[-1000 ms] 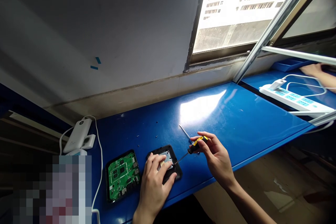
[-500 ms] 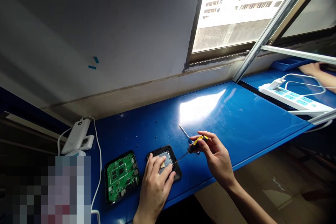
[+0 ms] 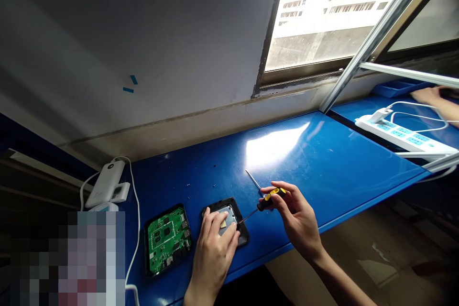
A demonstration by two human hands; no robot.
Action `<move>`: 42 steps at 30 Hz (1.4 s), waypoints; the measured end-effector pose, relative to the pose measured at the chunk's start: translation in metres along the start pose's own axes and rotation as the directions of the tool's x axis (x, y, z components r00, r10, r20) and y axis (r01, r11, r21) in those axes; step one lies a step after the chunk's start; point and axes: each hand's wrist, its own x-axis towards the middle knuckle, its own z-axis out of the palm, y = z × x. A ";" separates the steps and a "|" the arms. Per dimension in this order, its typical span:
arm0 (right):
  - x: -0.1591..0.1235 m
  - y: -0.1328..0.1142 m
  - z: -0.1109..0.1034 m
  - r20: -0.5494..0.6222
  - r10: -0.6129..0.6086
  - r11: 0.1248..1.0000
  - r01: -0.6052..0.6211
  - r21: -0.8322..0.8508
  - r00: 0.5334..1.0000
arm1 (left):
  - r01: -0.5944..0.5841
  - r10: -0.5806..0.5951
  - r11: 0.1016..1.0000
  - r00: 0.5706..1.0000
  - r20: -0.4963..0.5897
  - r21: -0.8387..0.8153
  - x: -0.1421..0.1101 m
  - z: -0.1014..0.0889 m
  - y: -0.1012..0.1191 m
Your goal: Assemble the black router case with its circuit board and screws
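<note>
We press our left hand (image 3: 213,248) flat on the black case (image 3: 226,220), which lies at the near edge of the tabletop (image 3: 322,162), fingers spread over its metal plate (image 3: 227,213); that grip is a flat press, not a closed hold. Our right hand (image 3: 294,215) is closed around the yellow-and-black handle of the screwdriver (image 3: 263,202), whose thin shaft slants down to the case's right rim, just beside our left fingertips (image 3: 234,227). The tip sits so close to those fingers that a slip off a screw head could likely jab them or gouge the plate. The shaft meets the case at a low slant rather than upright, so we judge it could cam out and round the screw. The case lies close to the near edge; a hard push might skate it off. Tiny loose screws (image 3: 189,184) lie scattered toward the far edge, and a sweep of a sleeve could send them rolling. The green board (image 3: 167,239), in its own case to the left, lies bare and could be scratched by a stray tool. A spare bit (image 3: 253,180) lies just beyond the right hand.
</note>
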 end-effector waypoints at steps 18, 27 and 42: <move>0.023 -0.040 0.020 0.516 -0.304 0.892 0.430 -0.142 0.801 | 0.032 -0.038 0.995 0.997 -0.062 -0.094 -0.001 0.003 -0.003; 0.027 -0.039 0.044 0.575 -0.395 0.769 0.601 -0.220 0.716 | 0.084 -0.097 0.985 0.992 -0.083 -0.150 -0.001 0.004 -0.003; 0.016 -0.035 0.046 0.378 -0.514 0.730 0.624 -0.280 0.770 | 0.152 -0.162 0.979 0.984 -0.070 -0.133 -0.004 0.009 -0.008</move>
